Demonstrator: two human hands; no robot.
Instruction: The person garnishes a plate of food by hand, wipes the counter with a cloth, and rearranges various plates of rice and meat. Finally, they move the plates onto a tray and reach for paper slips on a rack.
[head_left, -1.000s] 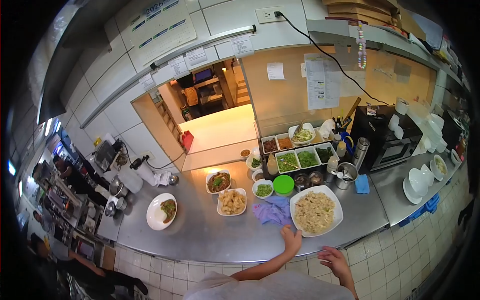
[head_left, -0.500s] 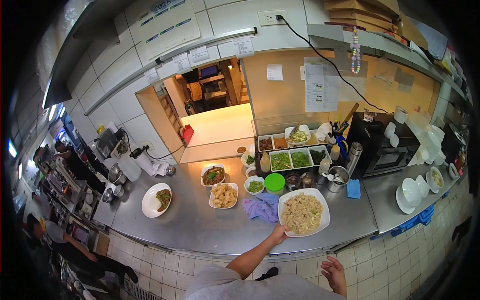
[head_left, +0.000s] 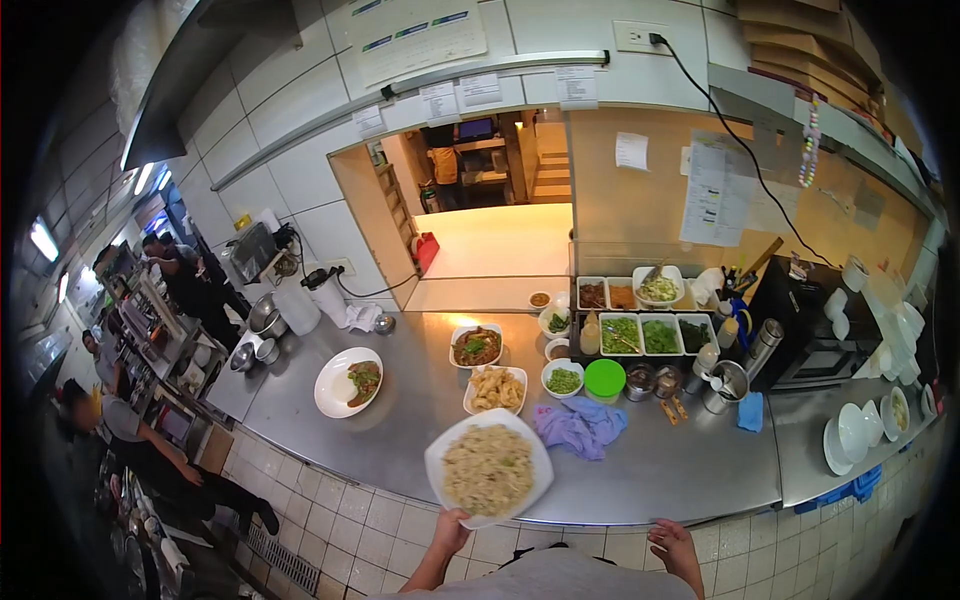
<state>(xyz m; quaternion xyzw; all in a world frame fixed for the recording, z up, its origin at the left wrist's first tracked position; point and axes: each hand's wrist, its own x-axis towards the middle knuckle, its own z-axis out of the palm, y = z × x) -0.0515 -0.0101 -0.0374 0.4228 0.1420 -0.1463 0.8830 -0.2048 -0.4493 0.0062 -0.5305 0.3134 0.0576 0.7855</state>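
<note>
My left hand (head_left: pixel 452 533) grips the near rim of a white squarish plate (head_left: pixel 536 446) heaped with fried rice (head_left: pixel 487 468). The plate is over the counter's front edge, left of a crumpled purple cloth (head_left: pixel 582 428). My right hand (head_left: pixel 675 547) is by the front edge of the counter, fingers apart and holding nothing. Just behind the plate stands a white bowl of golden fried pieces (head_left: pixel 496 388). Beyond it is a bowl of dark stew topped with green leaves (head_left: pixel 477 346). An oval white dish (head_left: pixel 334 390) with a saucy portion sits farther left.
A rack of chopped greens (head_left: pixel 620 334), a green-lidded tub (head_left: pixel 604 380), and several bottles and jars line the back. A black oven (head_left: pixel 815 330) and stacked white bowls (head_left: pixel 850 435) stand right. Behind is a serving window (head_left: pixel 490 240). Other people (head_left: pixel 150 440) are at left.
My left hand has carried the plate of fried rice leftward, from the right of the purple cloth to its left. The view has turned left. My right hand stays open.
</note>
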